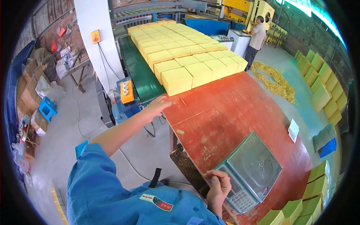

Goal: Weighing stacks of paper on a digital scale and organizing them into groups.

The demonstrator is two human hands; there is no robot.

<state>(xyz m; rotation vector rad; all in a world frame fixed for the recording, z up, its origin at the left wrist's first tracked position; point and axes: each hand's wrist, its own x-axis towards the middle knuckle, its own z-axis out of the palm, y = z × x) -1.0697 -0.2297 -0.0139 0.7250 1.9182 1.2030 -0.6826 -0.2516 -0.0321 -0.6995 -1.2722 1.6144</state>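
Observation:
My left hand [159,105] reaches out to the near left corner of a red wooden table [228,108], fingers extended and holding nothing. It is just short of the nearest block in a long array of yellow paper stacks [178,81]. My right hand [218,186] is closed, its fingers curled in beside a digital weighing scale [242,198]. Small red spots show at those fingers; what they hold, if anything, I cannot make out. On the scale's glass-like pan [258,165] lie a few small light bits.
A green conveyor belt [140,73] runs along the stacks' left, by an orange button box [126,92]. More yellow stacks [317,187] stand at the lower right. A white card [293,130] lies at the table's right edge. A person [257,37] stands at a far machine.

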